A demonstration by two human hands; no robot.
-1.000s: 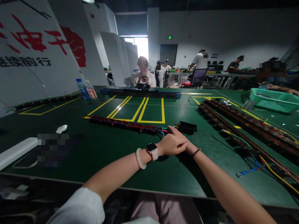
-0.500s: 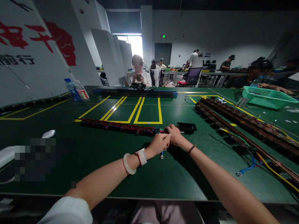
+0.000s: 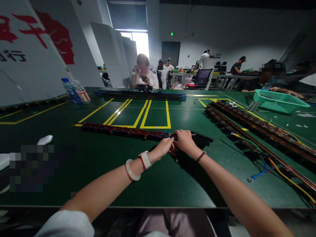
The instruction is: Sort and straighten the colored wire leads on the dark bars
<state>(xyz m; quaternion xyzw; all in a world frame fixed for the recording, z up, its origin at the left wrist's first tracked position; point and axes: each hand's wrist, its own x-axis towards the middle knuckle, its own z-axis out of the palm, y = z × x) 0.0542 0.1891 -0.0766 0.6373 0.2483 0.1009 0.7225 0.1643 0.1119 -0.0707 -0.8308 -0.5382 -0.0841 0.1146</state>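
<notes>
Left hand [image 3: 162, 148]: fingers bunched together, tips meeting the right hand; what they pinch, if anything, I can't make out.
Right hand [image 3: 184, 141]: fingers curled down over the wire ends; their hold is hidden from me too.
Wired strip [image 3: 123, 131]: stretches from the hands towards nine o'clock, red and blue wires along it, lying on the green table [image 3: 118, 191].
Black housing [image 3: 204, 140]: just beside the right hand, at three o'clock.
Copper bars [image 3: 247, 137]: two long rows, from one o'clock round to four; a blue lead [image 3: 259, 174] with ring terminals sticks out of the nearer row.
Plastic basket [image 3: 281, 101]: green, well apart, at two o'clock.
Bottles [image 3: 82, 93]: a pair at ten o'clock.
Dark rails [image 3: 123, 95]: at eleven, along the far edge.
Seated person [image 3: 153, 79]: beyond those rails, holding a phone [image 3: 144, 79].
</notes>
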